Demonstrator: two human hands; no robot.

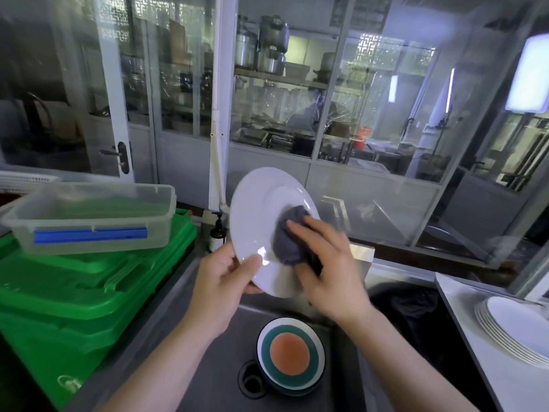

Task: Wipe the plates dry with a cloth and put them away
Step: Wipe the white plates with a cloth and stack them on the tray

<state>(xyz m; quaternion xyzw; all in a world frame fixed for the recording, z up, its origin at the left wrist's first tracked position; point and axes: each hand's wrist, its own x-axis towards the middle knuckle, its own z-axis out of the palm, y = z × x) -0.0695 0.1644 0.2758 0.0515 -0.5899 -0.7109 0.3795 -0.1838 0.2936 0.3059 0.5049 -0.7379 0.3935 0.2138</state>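
From the head camera, the white plate (261,221) stood tilted nearly on edge above the sink (208,346), its face turned toward the right hand (323,263). That hand pressed a bunched grey cloth (289,236) against the plate's centre, fingers curled over it. The left hand (225,281) pinched the plate's lower rim, thumb on its face. A stack of plates (514,331) sat at the counter's right edge, nearer the right hand, probably where this one belonged next.

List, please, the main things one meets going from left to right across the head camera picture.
Clear plastic box on green crates → brown pump bottle → white plate being wiped → stack of white plates.
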